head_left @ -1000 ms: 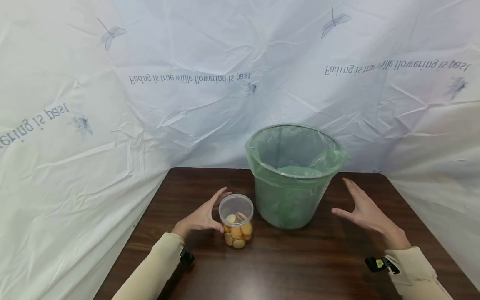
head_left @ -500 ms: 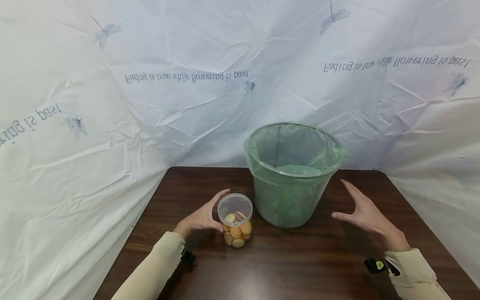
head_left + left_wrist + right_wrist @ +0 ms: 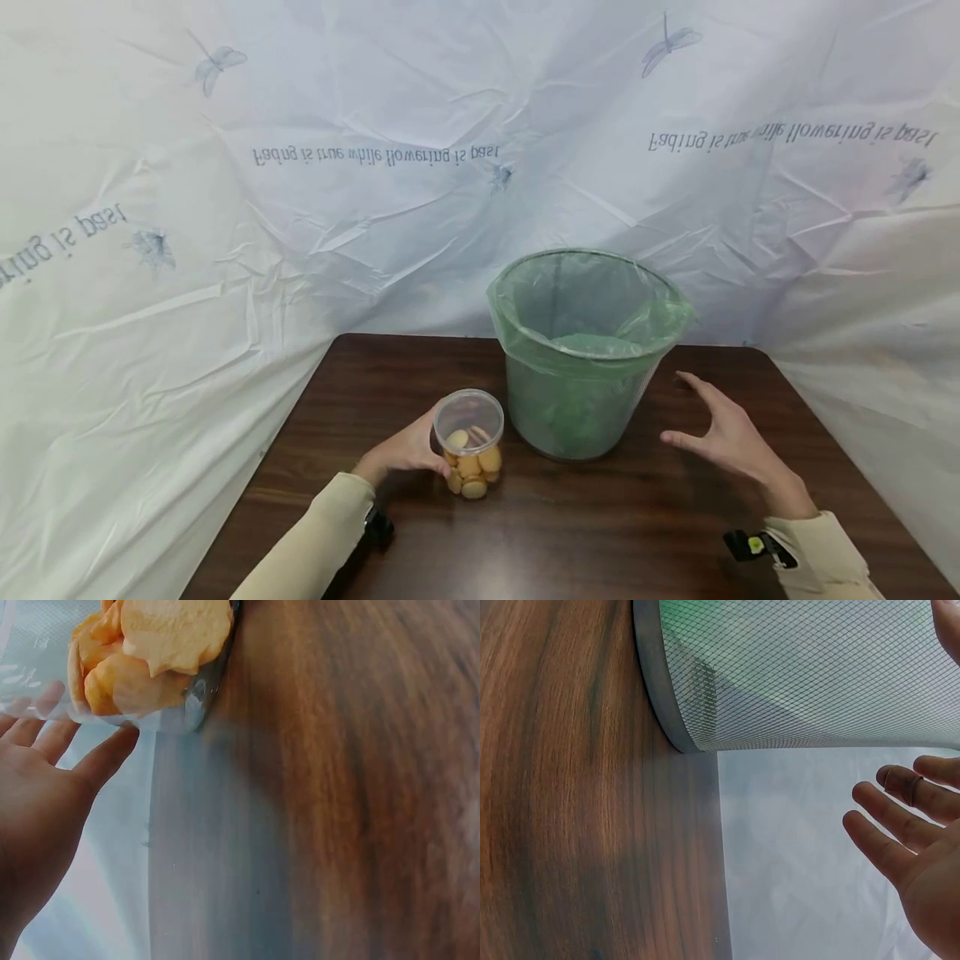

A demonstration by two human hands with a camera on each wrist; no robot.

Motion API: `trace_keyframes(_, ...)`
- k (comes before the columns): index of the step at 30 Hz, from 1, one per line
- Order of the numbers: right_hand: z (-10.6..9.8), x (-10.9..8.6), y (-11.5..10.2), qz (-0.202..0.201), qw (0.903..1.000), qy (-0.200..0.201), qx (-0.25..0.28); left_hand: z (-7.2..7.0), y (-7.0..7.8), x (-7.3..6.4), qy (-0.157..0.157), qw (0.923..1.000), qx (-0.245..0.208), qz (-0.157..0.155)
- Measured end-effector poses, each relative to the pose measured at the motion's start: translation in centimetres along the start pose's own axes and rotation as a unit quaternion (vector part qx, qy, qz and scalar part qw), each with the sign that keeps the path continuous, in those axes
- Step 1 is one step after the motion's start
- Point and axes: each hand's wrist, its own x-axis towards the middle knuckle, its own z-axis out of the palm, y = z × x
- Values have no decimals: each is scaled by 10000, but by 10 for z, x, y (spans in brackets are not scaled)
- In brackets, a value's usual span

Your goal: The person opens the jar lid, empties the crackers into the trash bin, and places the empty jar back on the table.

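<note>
A clear plastic jar [image 3: 470, 417] without a lid holds several round orange-yellow biscuits [image 3: 472, 471], seen close up as scalloped biscuits [image 3: 176, 634] in the left wrist view. My left hand [image 3: 401, 446] grips the jar from its left side, thumb in front and fingers passing behind it. Right of the jar stands a wire-mesh wastebasket [image 3: 573, 417] lined with a green plastic bag [image 3: 517, 329] folded over its rim. On the basket's other side, my right hand [image 3: 731, 433] hovers with fingers spread and holds nothing. A gap separates it from the mesh wall [image 3: 795, 675].
All of this is on a dark brown wooden table [image 3: 570, 542] with rounded far corners. White printed sheeting [image 3: 390, 233] hangs behind the table and along both sides. A small black device [image 3: 378, 527] is worn at each wrist.
My left hand has closed in around the jar, its fingers slipping behind it. The right hand has dropped slightly toward me. Jar and wastebasket stay in place.
</note>
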Motion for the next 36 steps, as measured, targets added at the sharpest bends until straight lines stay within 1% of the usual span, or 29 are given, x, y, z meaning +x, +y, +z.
trace_keyframes(3, -1, -3, -1, -37, 10000, 54, 29, 2, 0, 1, 10, 10000, -74, -46)
trace_keyframes(6, 0, -6, -1, -51, 9999, 98, 60, 5, 0, 1, -47, 9998, -179, -27)
trace_keyframes(9, 4, -10, 0, -89, 9997, 196, 114, 5, -1, -1, -46, 9999, -66, -79)
trace_keyframes(12, 8, -13, 2, -200, 9988, 448, 78, 6, -1, -1, 40, 9999, 97, -120)
trace_keyframes(14, 11, -14, 3, -399, 9965, 722, 140, 7, -1, -1, 78, 9998, 143, -147)
trace_keyframes(17, 14, -15, 3, -830, 9895, 1128, 349, 8, -2, -1, 153, 9995, 233, -121)
trace_keyframes(19, 15, -15, 1, -1084, 9847, 1265, 518, 10, 0, -2, 245, 9991, 283, -219)
trace_keyframes(21, 17, -13, -2, -1224, 9827, 1256, 593, 11, 2, -5, 391, 9980, 381, -322)
trace_keyframes(23, 17, -14, -4, -1251, 9835, 1167, 588, 12, 3, -5, 497, 9971, 405, -414)
trace_keyframes(26, 19, -14, -7, -1296, 9848, 1011, 557, 14, 3, -5, 579, 9967, 377, -435)
trace_keyframes(29, 21, -13, -10, -1408, 9843, 910, 550, 16, 3, -4, 598, 9971, 330, -325)
trace_keyframes(33, 23, -12, -15, -1617, 9814, 823, 634, 19, 1, -4, 649, 9971, 321, -222)
trace_keyframes(36, 24, -11, -19, -1723, 9795, 792, 686, 21, 1, -3, 717, 9967, 317, -228)
